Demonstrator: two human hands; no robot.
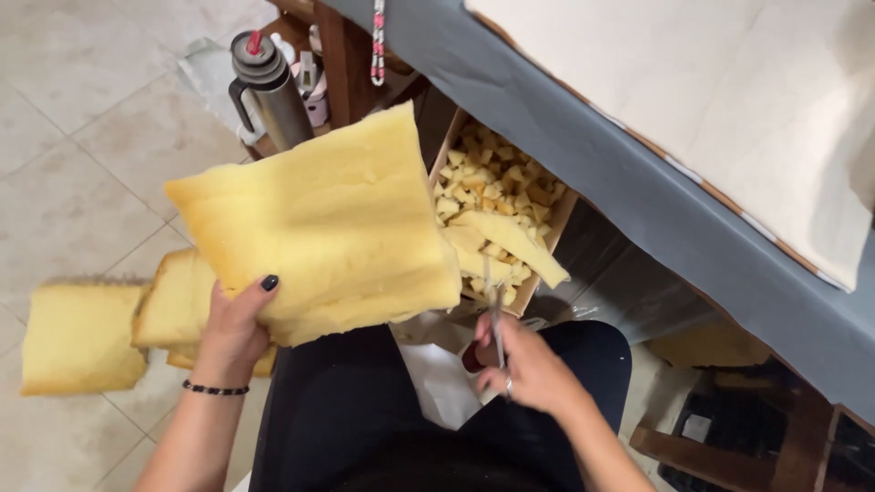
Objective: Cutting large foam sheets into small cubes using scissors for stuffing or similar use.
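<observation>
The foam slab (319, 223), thick and yellow, fills the middle of the frame and is held up above the lap. Its long axis runs from the lower left of the frame to the upper right, and its right edge, where a narrower strip (515, 244) hangs half cut away, lies just above and a little left of the scissors. The left hand (232, 333) is closed on the slab's lower left edge, thumb on top and fingers beneath, so its grip is shut firmly on the foam. Along the upper right of the frame a counter (656, 196) draped in grey cloth is seen, with a pale sheet laid over it. Below the counter's edge, at the centre of the frame, a cardboard box (497, 187) filled with small foam cubes is set; the hanging strip lies over it. At the left of the frame more foam pieces (82, 337) lie on the tiled floor (73, 164). A steel flask (269, 91) stands at the upper left. The right hand (529, 369), lower centre, is the nearer of the two to the cut edge; its fingers are threaded through the red handles of the scissors (497, 323), which are pointed upward into the foam. How far the blades are parted cannot be told.
</observation>
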